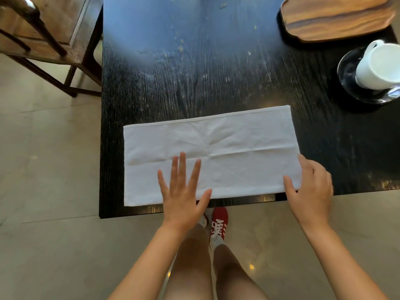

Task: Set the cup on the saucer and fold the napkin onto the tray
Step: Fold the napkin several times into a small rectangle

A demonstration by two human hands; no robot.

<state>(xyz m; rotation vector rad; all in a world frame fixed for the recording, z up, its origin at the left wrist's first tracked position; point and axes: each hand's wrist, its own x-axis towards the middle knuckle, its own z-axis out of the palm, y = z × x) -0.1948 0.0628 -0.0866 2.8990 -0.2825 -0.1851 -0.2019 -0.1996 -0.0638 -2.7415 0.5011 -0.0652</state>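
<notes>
A white cloth napkin [216, 152] lies flat as a long rectangle near the front edge of the black table [194, 72]. My left hand [184, 191] rests on its near edge with fingers spread, holding nothing. My right hand [311, 191] is at the napkin's near right corner, thumb and fingers on the cloth; whether it pinches the corner is unclear. A white cup [378, 66] stands on a dark glass saucer [348, 68] at the right edge. The wooden tray [337, 16] sits bare at the back right.
A wooden chair [43, 40] stands beside the table's left side. Pale floor tiles [43, 234] surround the table. My legs and red shoes [218, 224] are just below the table's front edge. Small crumbs or specks dot the tabletop's centre.
</notes>
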